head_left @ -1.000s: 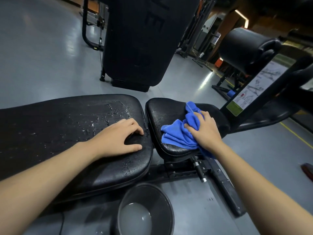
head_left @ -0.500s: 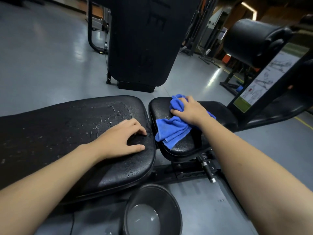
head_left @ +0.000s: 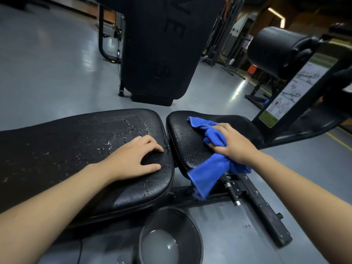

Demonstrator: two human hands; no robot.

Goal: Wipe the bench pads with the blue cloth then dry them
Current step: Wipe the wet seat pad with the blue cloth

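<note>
I am pressing my right hand (head_left: 231,142) down on the blue cloth (head_left: 207,161), fingers curled and bunching it on the seat pad (head_left: 182,138); the cloth is lying across the pad's near edge, one corner hanging over it toward the frame (head_left: 262,204); my left hand (head_left: 133,159) is resting open, fingers bent, on the right end of the wet back pad (head_left: 76,141), just beside the narrow gap between pads; a basin (head_left: 192,231) holding water is sitting on the floor (head_left: 47,63) under the back pad's near edge; open floor is lying beyond the far edges.
</note>
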